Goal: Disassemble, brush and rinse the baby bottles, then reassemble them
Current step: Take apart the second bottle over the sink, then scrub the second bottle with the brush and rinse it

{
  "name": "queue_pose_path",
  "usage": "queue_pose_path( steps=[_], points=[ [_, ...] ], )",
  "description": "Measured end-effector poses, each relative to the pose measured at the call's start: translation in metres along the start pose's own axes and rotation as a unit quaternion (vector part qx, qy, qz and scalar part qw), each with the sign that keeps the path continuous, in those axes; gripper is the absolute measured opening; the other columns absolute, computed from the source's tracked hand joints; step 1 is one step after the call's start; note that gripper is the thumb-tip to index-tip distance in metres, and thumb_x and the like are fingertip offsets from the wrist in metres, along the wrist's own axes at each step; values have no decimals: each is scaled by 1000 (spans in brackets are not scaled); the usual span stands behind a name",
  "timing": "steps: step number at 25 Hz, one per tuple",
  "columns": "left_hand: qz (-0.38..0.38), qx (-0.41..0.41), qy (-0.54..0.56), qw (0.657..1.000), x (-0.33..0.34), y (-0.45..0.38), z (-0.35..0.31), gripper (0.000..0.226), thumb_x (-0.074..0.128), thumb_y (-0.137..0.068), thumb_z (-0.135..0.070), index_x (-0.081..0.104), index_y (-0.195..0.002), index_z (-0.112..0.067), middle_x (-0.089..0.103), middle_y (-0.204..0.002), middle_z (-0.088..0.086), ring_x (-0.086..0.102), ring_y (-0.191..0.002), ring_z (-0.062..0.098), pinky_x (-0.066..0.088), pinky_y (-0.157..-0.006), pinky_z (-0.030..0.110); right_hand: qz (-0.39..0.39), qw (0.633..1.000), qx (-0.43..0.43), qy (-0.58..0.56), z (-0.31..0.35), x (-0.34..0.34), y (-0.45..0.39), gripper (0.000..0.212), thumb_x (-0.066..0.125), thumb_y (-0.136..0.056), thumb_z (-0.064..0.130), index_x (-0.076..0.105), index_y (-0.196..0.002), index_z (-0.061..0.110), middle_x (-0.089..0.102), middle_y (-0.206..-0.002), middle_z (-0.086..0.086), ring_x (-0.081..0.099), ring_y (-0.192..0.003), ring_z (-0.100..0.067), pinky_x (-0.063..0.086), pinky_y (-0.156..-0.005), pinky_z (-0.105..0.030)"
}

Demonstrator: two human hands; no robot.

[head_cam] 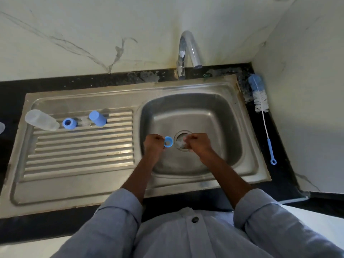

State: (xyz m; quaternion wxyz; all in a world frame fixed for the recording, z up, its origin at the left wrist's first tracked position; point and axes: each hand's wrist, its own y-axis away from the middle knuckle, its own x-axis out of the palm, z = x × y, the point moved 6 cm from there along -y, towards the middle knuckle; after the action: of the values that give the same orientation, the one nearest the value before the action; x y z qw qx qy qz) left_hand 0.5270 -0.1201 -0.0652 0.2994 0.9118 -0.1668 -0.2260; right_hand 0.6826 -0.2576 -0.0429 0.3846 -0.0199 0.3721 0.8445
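From the head camera, both hands hang over the steel sink, just above the drain. The left hand has its fingers curled in a tight grip on a blue ring, which sticks out to the right of the knuckles with its opening facing up and toward the camera. The right hand is likewise curled, its grip pinching a clear teat that juts out to the left of the fingers, right over the drain; its outline is faint and blurred. The ring and the teat sit just beside each other between the 2 hands, and whether they touch cannot be told. On the ribbed draining board to the left lies a clear bottle on its side, then a second blue ring, a small clear piece too faint to name, and a blue cap standing tilted. A chrome tap arches over the basin's far edge. On the black counter to the right of the sink lies a bottle brush with blue and white bristles, a thin white wire shaft and a blue handle loop nearest the camera. Pale marbled walls close the corner behind and to the right. Rolled grey-blue sleeves fill the bottom.
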Motion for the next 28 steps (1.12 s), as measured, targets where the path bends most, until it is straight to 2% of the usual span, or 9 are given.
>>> queue_pose_path(
  steps=[4, 9, 12, 14, 18, 21, 24, 26, 28],
  points=[
    [21, 62, -231, 971, 7, -27, 16, 18, 67, -94, -10, 78, -102, 1, 76, -106, 20, 72, -104, 34, 57, -92, 41, 42, 974, -1, 224, -34, 29, -25, 19, 78, -90, 29, 78, -92, 10, 78, -95, -11, 74, -92, -28, 60, -90, -45],
    [80, 73, -344, 933, 24, -56, 36, 12, 69, -90, -2, 77, -97, 1, 75, -106, 22, 70, -105, 35, 57, -91, 38, 107, 912, 2, 396, -50, 55, -49, 23, 71, -93, 29, 72, -105, 9, 72, -112, -13, 69, -104, -29, 57, -91, -37],
    [103, 82, -430, 893, 28, -64, 40, 19, 74, -83, -3, 75, -102, -2, 71, -114, 18, 67, -110, 35, 54, -88, 31, 55, 880, -52, 469, -35, 52, -62, 21, 65, -94, 19, 69, -113, 10, 68, -120, -14, 66, -111, -33, 55, -91, -39],
    [105, 118, -447, 881, 33, -66, 35, 17, 69, -85, -1, 70, -102, -3, 66, -111, 15, 65, -108, 35, 47, -77, 22, 17, 869, -122, 480, -22, 49, -72, 36, 68, -91, 15, 65, -127, 14, 59, -134, -11, 58, -121, -33, 54, -95, -42],
    [71, 148, -407, 899, 36, -71, 19, 16, 60, -91, -6, 70, -103, -10, 70, -103, 10, 67, -102, 29, 40, -71, 20, 142, 783, -186, 577, -17, 64, -96, 65, 76, -87, 21, 51, -147, 20, 34, -158, -4, 35, -141, -31, 39, -109, -47],
    [47, 157, -331, 929, 33, -71, 3, 21, 59, -97, -11, 71, -113, -15, 72, -114, 4, 64, -87, 8, 40, -66, 6, 164, 750, -201, 609, -14, 68, -108, 61, 78, -87, 25, 55, -144, 22, 42, -154, -4, 40, -138, -30, 36, -110, -46],
    [25, 170, -249, 953, 34, -68, -29, 23, 58, -98, -13, 73, -114, -18, 73, -114, -2, 61, -85, 0, 37, -61, -1, 128, 817, -179, 532, -8, 50, -112, 57, 75, -88, 34, 55, -140, 24, 56, -141, -4, 53, -127, -27, 41, -107, -42],
    [10, 197, -231, 953, 36, -65, -54, 22, 56, -98, -12, 74, -109, -19, 73, -108, -2, 61, -87, -1, 38, -64, 1, 79, 917, -142, 364, 3, 27, -112, 54, 78, -87, 35, 58, -136, 22, 63, -134, -1, 61, -119, -23, 48, -102, -37],
    [6, 228, -189, 955, 39, -60, -81, 18, 57, -99, -13, 73, -100, -22, 72, -97, -1, 59, -77, -7, 42, -66, 6, 11, 975, -133, 176, 20, 1, -106, 47, 84, -83, 33, 63, -124, 21, 67, -119, 4, 64, -109, -16, 51, -90, -25]
  ],
)
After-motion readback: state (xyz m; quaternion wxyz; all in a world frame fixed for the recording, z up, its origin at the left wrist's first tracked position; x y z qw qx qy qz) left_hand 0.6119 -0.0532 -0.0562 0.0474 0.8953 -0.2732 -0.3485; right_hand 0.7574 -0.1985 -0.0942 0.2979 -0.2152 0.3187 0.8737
